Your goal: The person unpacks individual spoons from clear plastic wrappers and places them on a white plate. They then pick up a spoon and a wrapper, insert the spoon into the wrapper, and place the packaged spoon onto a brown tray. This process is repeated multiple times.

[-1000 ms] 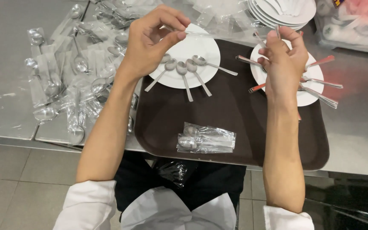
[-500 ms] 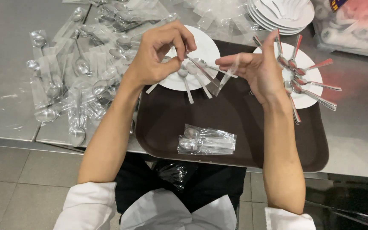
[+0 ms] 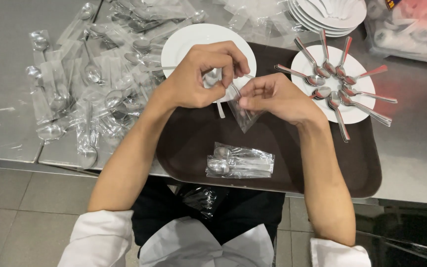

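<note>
Clear plastic sleeve (image 3: 244,114) hangs pinched between both hands above the brown tray (image 3: 322,163), a spoon (image 3: 212,77) half out of its top. Left hand (image 3: 198,79): grip closed on the spoon. Right hand (image 3: 273,96): fingertips clamped on the sleeve. Best handled by holding the sleeve low and drawing the spoon straight along its length, so the film does not snag the bowl. White plate (image 3: 184,42) lies just behind; wrapped pair (image 3: 239,161) nearer on the tray; fanned spoons on the right plate (image 3: 357,113); wrapped stock (image 3: 90,89) on the steel tabletop (image 3: 6,123).
</note>
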